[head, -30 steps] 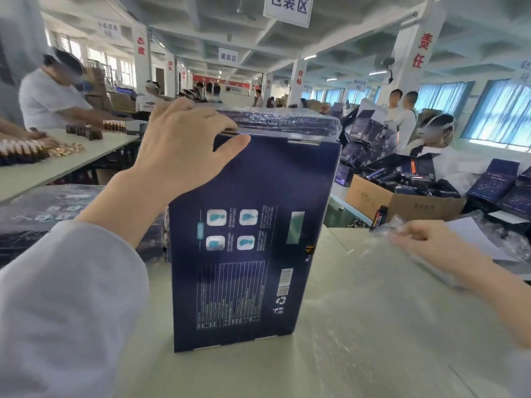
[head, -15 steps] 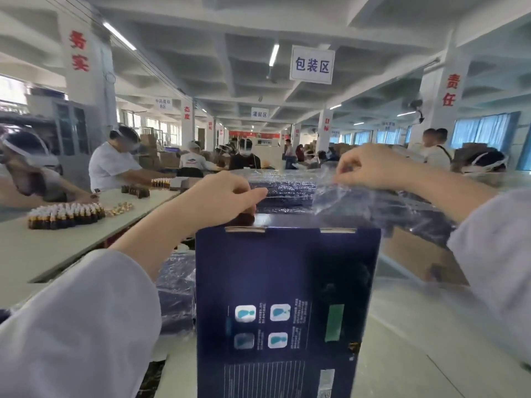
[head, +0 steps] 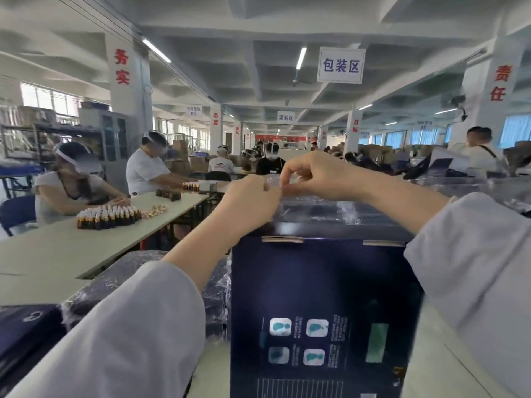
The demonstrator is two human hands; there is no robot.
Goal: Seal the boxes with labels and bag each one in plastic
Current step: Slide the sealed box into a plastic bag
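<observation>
Factory hall, navy box [head: 316, 297] upright, left hand [head: 250, 199], right hand [head: 319, 176] pinching plastic [head: 330, 206]

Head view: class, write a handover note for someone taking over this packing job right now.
Hands: left hand and right hand both pinch the clear plastic bag above the navy box.
Things: the box stands upright on the table; bagged boxes lie to its left.
Done: the bag is at the box top; seal labels not visible.
Left: pull the bag down over the box.

Head-worn wide-angle camera looks forward (barely downward), close behind the upright box [head: 316, 297].
</observation>
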